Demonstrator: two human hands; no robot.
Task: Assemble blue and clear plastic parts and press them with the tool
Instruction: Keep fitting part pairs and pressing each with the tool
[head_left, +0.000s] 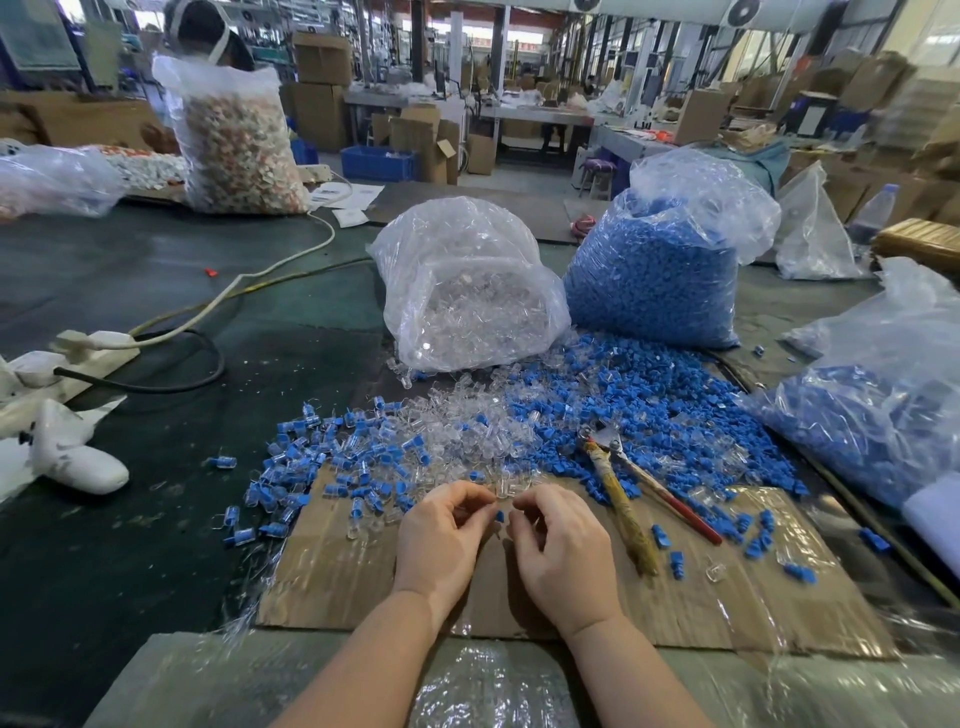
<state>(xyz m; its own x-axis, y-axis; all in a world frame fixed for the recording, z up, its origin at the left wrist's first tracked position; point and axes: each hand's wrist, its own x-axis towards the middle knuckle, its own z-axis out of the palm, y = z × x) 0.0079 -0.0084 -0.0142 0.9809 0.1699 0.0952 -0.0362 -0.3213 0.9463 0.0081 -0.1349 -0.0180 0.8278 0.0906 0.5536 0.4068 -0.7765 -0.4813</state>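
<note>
My left hand (445, 535) and my right hand (558, 545) meet over the cardboard sheet (332, 577), fingers curled. Between their fingertips sits a small blue part (500, 516); the left fingers pinch it, and the right fingers pinch a clear part (522, 514) that is hard to make out. Loose clear parts (457, 421) and loose blue parts (649, 405) lie heaped just beyond my hands. Joined blue-and-clear pieces (322, 462) spread to the left. The pliers-like pressing tool (631, 499) lies on the cardboard to the right of my right hand.
A bag of clear parts (467, 291) and a bag of blue parts (660, 265) stand behind the heaps. Another bag of blue parts (883, 415) lies at the right. A power strip with cables (93, 348) sits at the left. A person (208, 31) works behind a far bag.
</note>
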